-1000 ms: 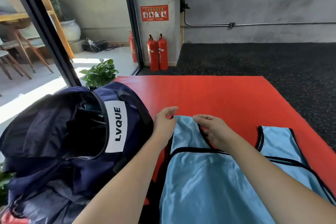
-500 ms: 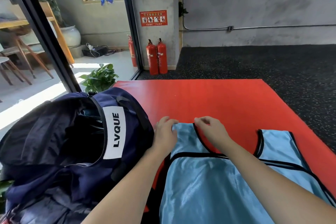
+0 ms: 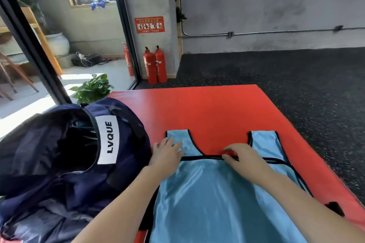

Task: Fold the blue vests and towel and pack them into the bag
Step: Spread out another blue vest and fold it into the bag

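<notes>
Blue vest (image 3: 217,199) flat on red mat (image 3: 213,108), straps away from person. Left hand (image 3: 167,154) flat on left strap, fingers straight, grip apart. Right hand (image 3: 243,160) at neckline trim, fingers curled; pinch or not, cannot tell. Open navy bag (image 3: 65,163) just left, touching vest edge.

Red extinguishers (image 3: 155,65) (three), potted plant (image 3: 92,89)

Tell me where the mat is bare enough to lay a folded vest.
The red mat is bare beyond the vest, out to its far edge by the black floor. A narrow strip runs along the vest's right side. The left is crowded: the bag sits against the left hand.
</notes>
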`<state>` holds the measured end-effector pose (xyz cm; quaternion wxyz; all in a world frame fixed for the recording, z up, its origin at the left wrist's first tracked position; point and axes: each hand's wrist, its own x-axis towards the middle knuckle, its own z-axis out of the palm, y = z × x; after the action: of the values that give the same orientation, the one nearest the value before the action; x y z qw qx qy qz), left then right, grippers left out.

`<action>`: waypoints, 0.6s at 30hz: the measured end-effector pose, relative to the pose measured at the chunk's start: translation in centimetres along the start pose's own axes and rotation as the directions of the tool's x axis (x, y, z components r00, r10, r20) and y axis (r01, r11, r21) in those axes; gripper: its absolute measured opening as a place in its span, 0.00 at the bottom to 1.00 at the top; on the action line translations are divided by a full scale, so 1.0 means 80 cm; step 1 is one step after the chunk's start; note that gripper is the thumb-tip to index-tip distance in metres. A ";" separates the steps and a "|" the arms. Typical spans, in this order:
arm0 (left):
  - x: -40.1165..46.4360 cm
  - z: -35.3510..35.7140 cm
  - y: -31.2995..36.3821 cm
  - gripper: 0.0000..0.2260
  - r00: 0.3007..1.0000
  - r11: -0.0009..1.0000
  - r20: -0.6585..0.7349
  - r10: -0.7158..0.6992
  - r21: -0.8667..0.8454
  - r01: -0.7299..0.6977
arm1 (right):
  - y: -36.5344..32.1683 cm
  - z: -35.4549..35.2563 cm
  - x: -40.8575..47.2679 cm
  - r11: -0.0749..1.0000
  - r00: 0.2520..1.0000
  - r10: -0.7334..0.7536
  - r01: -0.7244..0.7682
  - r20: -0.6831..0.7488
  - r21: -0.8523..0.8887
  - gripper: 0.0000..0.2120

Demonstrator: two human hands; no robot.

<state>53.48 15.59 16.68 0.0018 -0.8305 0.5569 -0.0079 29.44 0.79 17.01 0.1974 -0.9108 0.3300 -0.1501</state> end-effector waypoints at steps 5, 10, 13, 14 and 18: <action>-0.032 -0.008 0.026 0.18 0.999 0.990 -0.034 0.028 -0.136 -0.032 | 0.037 -0.035 -0.045 0.997 0.997 0.073 -0.072 0.020 -0.029 0.11; -0.057 -0.001 0.030 0.21 0.999 0.977 0.047 -0.013 -0.212 0.022 | 0.072 -0.068 -0.073 0.987 0.990 0.140 -0.140 -0.002 -0.081 0.11; -0.059 0.004 0.020 0.19 0.998 0.963 0.029 -0.064 -0.260 0.069 | 0.093 -0.078 -0.080 0.978 0.982 0.186 -0.186 -0.006 -0.097 0.13; -0.058 0.006 0.017 0.18 0.997 0.958 0.010 -0.078 -0.277 0.077 | 0.100 -0.080 -0.081 0.972 0.978 0.209 -0.208 0.000 -0.108 0.15; -0.049 0.009 0.009 0.17 0.992 0.949 -0.017 -0.123 -0.295 0.113 | 0.121 -0.084 -0.079 0.955 0.965 0.259 -0.251 0.035 -0.160 0.19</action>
<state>51.34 18.94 15.88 -0.1318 -0.8530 0.5013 0.0603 16.83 -3.54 17.55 0.1533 -0.8770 0.4497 -0.0720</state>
